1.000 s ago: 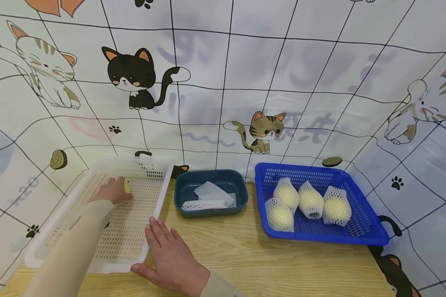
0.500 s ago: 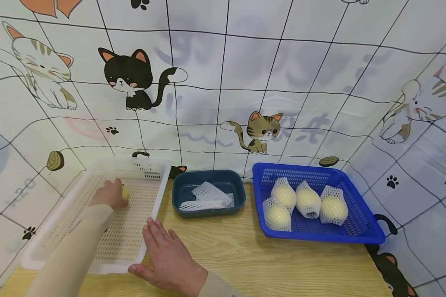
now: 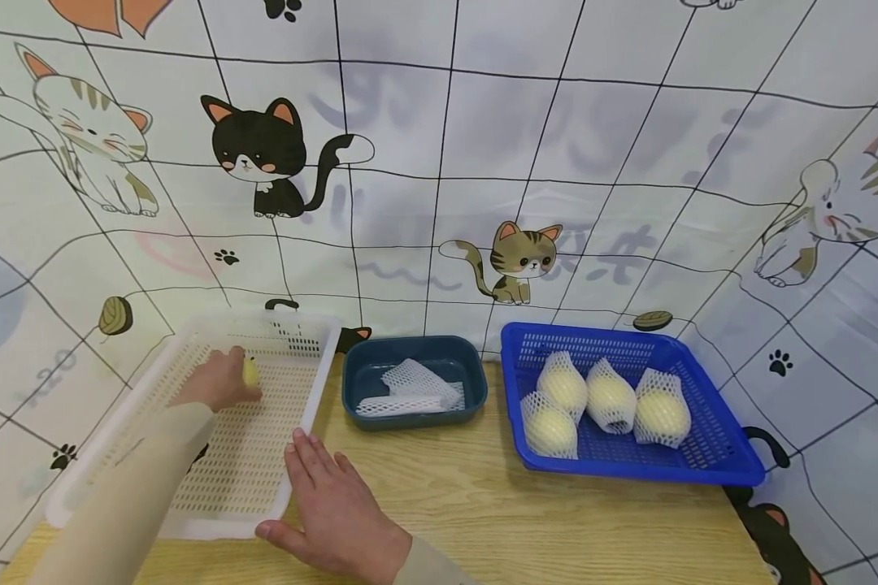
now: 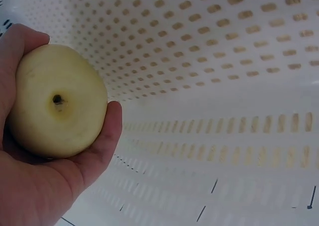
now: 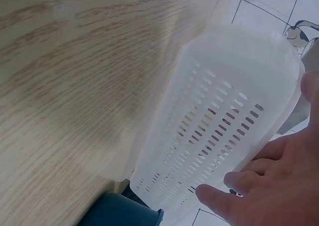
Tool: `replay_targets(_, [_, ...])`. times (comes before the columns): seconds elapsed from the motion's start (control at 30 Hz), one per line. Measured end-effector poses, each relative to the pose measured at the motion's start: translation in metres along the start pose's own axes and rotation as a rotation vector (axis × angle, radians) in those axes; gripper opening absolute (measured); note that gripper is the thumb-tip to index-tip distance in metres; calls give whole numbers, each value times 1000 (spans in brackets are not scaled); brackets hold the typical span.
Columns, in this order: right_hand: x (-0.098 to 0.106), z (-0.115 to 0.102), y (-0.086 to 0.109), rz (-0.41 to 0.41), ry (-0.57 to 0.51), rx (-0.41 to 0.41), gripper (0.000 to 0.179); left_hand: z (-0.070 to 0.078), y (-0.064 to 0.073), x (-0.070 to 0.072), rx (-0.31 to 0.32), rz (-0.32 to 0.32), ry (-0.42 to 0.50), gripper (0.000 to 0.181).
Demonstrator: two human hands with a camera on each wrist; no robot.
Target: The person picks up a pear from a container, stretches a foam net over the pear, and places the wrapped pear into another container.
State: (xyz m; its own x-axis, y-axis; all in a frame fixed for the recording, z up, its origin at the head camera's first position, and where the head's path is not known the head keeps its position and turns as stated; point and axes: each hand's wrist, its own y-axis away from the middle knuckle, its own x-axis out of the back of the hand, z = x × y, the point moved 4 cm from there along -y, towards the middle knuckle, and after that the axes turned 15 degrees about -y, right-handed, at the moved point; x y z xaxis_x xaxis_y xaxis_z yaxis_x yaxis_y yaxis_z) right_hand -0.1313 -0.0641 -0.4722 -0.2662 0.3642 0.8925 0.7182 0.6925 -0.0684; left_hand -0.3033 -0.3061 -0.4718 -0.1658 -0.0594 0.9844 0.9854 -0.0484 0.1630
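Observation:
In the head view my left hand is inside the white plastic basket at the left. It grips a round, pale yellow, apple-like fruit, whose dark-centred hollow faces the left wrist camera. Thumb and fingers wrap around the fruit's sides, and the palm hides part of it. My right hand lies with fairly straight fingers along that basket's right rim, thumb spread toward the near corner. Nothing is held in it. From the right wrist, its fingers touch the upper edge of the slotted basket wall.
A dark teal bin with white foam mesh sleeves stands in the middle. To its right, a blue basket contains several pale yellow fruits in foam nets. Cat-printed cloth rises behind the wooden table.
My left hand stays in the white basket with the fruit, its wrist slightly further left and nearer now. The right hand keeps its place on the rim. The head view sways a little.

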Motion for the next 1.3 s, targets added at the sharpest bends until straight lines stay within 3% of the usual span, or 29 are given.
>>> replay_targets(0.2, [4, 7, -2, -5, -60, 30, 85, 9, 5, 15, -78, 84, 80, 83])
replay_targets(0.47, [30, 29, 12, 40, -449, 85, 71, 31, 24, 50, -111, 222, 160, 81])
replay_targets(0.6, [49, 39, 29, 94, -603, 64, 67, 54, 45, 66, -143, 292, 206, 80])
replay_targets(0.8, [72, 62, 56, 205, -699, -36, 60, 102, 75, 77, -182, 416, 320, 76])
replay_targets(0.9, [83, 75, 69, 306, -741, -78, 55, 126, 89, 77, -188, 448, 408, 76])
replay_targets(1.03, [96, 88, 85, 436, -770, -79, 50, 157, 107, 72, -205, 432, 537, 77])
replay_targets(1.2, [102, 101, 102, 524, -784, -60, 47, 192, 125, 47, -237, 399, 740, 77])
replay_targets(1.3, [102, 109, 111, 532, -824, -102, 44, 209, 134, 28, -278, 406, 866, 76])
